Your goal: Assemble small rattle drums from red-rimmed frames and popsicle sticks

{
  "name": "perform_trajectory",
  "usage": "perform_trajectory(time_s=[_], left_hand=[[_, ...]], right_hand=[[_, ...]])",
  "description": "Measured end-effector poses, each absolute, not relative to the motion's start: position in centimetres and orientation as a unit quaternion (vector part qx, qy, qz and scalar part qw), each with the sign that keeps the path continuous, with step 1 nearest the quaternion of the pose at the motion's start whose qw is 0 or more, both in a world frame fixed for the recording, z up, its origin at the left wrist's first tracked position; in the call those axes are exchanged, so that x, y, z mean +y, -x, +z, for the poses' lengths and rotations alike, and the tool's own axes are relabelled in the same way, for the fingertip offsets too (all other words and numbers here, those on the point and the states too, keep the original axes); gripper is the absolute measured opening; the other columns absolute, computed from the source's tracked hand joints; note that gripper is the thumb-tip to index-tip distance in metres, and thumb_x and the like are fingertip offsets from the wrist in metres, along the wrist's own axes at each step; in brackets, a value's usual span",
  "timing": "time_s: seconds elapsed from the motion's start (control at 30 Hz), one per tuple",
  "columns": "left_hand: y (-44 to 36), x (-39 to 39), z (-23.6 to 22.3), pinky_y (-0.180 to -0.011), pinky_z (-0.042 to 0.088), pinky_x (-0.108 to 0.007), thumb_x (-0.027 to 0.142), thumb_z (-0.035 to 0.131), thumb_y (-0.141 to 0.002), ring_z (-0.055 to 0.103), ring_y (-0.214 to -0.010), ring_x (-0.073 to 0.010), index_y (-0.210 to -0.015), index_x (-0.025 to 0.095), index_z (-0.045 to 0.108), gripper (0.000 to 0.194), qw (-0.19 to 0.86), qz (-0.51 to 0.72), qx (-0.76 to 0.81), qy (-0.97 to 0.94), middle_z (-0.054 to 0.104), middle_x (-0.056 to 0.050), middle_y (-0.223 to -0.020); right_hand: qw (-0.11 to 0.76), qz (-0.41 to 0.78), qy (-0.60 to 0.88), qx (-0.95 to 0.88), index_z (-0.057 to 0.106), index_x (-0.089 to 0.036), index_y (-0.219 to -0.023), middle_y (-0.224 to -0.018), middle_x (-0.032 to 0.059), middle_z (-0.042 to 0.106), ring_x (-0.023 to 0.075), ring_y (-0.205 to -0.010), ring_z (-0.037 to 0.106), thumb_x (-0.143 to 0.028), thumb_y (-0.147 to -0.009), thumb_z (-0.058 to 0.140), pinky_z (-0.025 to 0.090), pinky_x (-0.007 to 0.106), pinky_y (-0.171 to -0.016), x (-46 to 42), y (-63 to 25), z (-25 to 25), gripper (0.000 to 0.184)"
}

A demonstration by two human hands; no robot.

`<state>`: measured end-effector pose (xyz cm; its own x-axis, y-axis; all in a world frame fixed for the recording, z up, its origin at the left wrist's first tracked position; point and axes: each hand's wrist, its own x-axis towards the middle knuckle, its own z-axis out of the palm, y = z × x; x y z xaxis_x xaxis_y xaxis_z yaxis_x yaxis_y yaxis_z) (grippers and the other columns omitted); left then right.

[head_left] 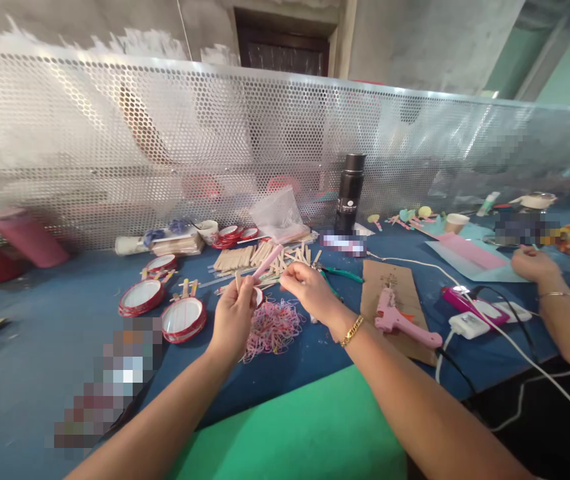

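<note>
My left hand [233,315] is closed, thumb against fingers, on a flat pink stick [267,263] that points up and to the right. A short pale wooden stick [238,279] also stands up from its grip. Just to the right, my right hand [311,288], with a gold bracelet [353,331] at the wrist, has thumb and fingers pinched together. Anything between those fingertips is too small to make out. Below both hands lies a tangled heap of pink and purple loops [275,328]. Wooden craft sticks [235,259] are piled behind them.
Red-rimmed round discs [183,319] lie left. A pink glue gun [405,323] rests on cardboard [372,280] at right, near green-handled pliers [342,273], a power strip [469,325] and cables. A black bottle [349,193] stands behind. Another person's hands [537,267] work at far right.
</note>
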<state>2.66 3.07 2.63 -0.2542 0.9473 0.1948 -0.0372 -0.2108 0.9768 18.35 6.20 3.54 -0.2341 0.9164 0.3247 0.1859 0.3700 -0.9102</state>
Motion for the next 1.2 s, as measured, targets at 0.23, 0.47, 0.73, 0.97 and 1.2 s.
perform_trajectory(time_s=[0.23,0.47,0.73,0.97,1.2], left_hand=[[-3.5,2.4,2.6,-0.047,0.025,-0.023,0.054,0.053,-0.088,0.030,-0.049,-0.0098,-0.065,0.020,0.049,0.041,0.389,0.530,0.495,-0.568,0.038,0.006,-0.055],[-2.7,2.1,3.0,-0.057,0.031,-0.025,0.041,0.052,-0.091,0.045,-0.058,-0.0143,-0.077,0.022,0.056,0.024,0.185,0.436,0.522,-0.710,0.051,0.004,-0.062],[-3.2,1.4,3.6,-0.054,0.026,-0.026,0.044,0.039,-0.097,0.046,-0.054,-0.0152,-0.068,0.023,0.047,0.037,0.150,0.369,0.543,-0.739,0.052,0.003,-0.057],[-3.5,1.4,4.4,-0.051,0.026,-0.026,0.045,0.041,-0.096,0.043,-0.050,-0.0137,-0.070,0.022,0.053,0.037,0.196,0.396,0.519,-0.732,0.049,0.004,-0.054],[-4.1,0.9,6.0,-0.044,0.024,-0.024,0.050,0.048,-0.092,0.032,-0.043,-0.0106,-0.067,0.021,0.057,0.039,0.391,0.459,0.439,-0.666,0.039,0.006,-0.047]], right_hand=[[0.530,0.488,0.337,-0.606,0.059,-0.019,-0.074,-0.063,-0.0032,0.055,0.0120,-0.059,0.051,-0.050,-0.082,0.062,0.041,0.026,-0.061,6.6,-17.6,3.4,0.032],[0.544,0.501,0.322,-0.591,0.058,-0.019,-0.067,-0.057,-0.0038,0.053,0.0101,-0.053,0.045,-0.053,-0.083,0.062,0.036,0.025,-0.056,6.7,-17.6,3.2,0.038],[0.570,0.476,0.339,-0.578,0.060,-0.018,-0.064,-0.051,-0.0050,0.050,0.0097,-0.050,0.046,-0.050,-0.084,0.063,0.035,0.024,-0.056,6.3,-17.8,3.6,0.038],[0.616,0.462,0.329,-0.548,0.058,-0.019,-0.062,-0.049,-0.0060,0.045,0.0095,-0.049,0.042,-0.048,-0.084,0.064,0.033,0.025,-0.053,5.8,-17.7,4.5,0.038],[0.653,0.450,0.283,-0.539,0.059,-0.020,-0.064,-0.051,-0.0065,0.042,0.0087,-0.048,0.039,-0.048,-0.087,0.061,0.033,0.025,-0.052,5.2,-17.5,5.3,0.036]])
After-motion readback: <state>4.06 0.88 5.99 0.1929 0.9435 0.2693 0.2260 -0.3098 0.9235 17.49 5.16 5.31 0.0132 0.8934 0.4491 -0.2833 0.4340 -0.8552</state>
